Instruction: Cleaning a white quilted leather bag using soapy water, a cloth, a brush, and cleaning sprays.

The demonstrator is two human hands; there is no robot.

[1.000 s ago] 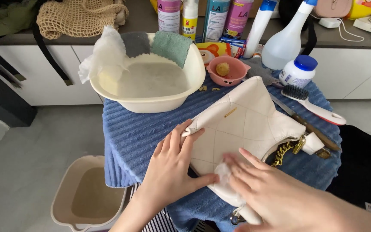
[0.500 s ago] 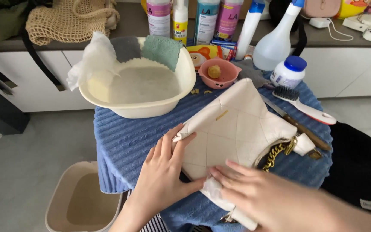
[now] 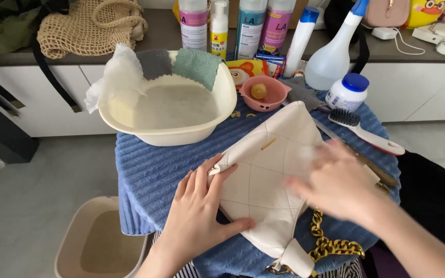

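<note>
A white quilted bag (image 3: 263,180) with a gold chain (image 3: 330,247) lies on a round table covered by a blue ribbed towel (image 3: 155,164). My left hand (image 3: 199,206) grips the bag's left corner, its thumb running along the lower edge. My right hand (image 3: 338,183) is blurred with motion over the bag's upper right part. A small white wipe (image 3: 306,152) shows as a pale smear at its fingertips, against the bag.
A cream basin (image 3: 171,135) of cloudy water, with cloths draped on its rim, sits at the back left. Behind the bag are a pink bowl (image 3: 266,98), a white brush (image 3: 369,133), a blue-lidded jar (image 3: 347,92) and a spray bottle (image 3: 330,56). A beige bin (image 3: 78,231) stands on the floor.
My right hand has swept with the wipe from the bag's lower edge up to its upper right part. My left hand has stayed on the bag's corner.
</note>
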